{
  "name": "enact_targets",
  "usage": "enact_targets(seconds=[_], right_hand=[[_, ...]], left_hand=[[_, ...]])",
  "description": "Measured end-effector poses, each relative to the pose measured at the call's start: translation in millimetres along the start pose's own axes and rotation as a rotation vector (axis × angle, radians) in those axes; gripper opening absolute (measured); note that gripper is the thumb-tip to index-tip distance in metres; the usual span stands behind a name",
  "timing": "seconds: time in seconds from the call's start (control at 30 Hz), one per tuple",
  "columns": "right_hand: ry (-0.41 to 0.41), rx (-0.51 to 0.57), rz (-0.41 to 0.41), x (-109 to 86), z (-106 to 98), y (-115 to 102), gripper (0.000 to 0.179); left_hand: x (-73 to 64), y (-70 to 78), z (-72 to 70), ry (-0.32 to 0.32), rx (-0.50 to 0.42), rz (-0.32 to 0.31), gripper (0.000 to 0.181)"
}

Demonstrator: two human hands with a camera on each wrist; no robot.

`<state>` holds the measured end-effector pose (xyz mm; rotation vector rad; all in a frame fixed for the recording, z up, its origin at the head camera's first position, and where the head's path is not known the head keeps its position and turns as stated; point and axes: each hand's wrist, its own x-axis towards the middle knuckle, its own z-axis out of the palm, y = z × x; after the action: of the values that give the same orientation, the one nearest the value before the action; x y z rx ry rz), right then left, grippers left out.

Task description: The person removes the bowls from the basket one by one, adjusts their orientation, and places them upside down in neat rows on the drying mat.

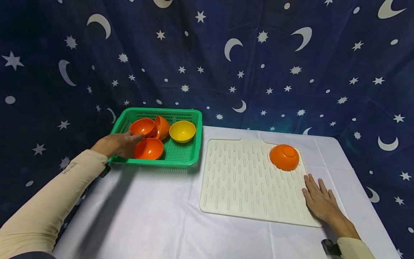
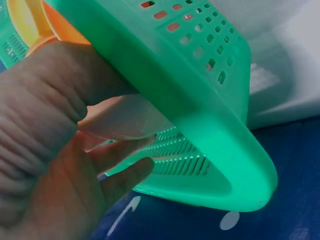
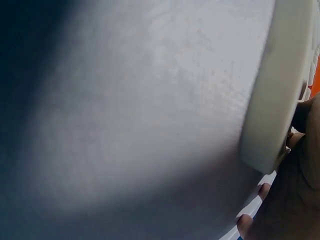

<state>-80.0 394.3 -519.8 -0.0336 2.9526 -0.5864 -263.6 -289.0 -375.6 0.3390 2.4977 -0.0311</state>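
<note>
While the left grip (image 1: 123, 144), its closure unclear, is at the front orange bowl (image 1: 150, 149) inside the basket (image 1: 174, 163), a rim pinch seems surest; right of the basket, the right grip (image 1: 321, 202) rests released at the mat (image 1: 245, 180).

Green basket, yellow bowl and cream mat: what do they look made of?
Green basket: likely moulded plastic, semi-glossy, with regular slots and a thick rim. Yellow bowl: probably plastic, smooth and evenly coloured; melamine possible. Cream mat: matte, perhaps silicone or plastic, with oval ridges.
</note>
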Motion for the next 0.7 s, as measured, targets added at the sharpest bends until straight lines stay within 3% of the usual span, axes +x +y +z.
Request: enact_targets(seconds=[0.3, 0.43, 0.53, 0.7], right_hand=[[0.001, -0.006, 0.0, 1.4, 3, 1, 0.065], [-0.001, -0.008, -0.006, 2.7, 3, 1, 0.065], [0.002, -0.011, -0.006, 3.5, 3, 1, 0.065], [-0.014, 0.001, 0.001, 5.5, 2, -1, 0.065]], left_hand=[[-5.0, 1.4, 2.1, 0.152, 0.071, 0.137, 0.07], [0.2, -2.7, 1.4, 0.103, -0.029, 0.174, 0.038], [6.1, -5.5, 0.7, 0.045, -0.104, 0.242, 0.012], [5.8, -5.3, -3.9, 0.015, -0.072, 0.242, 0.011]])
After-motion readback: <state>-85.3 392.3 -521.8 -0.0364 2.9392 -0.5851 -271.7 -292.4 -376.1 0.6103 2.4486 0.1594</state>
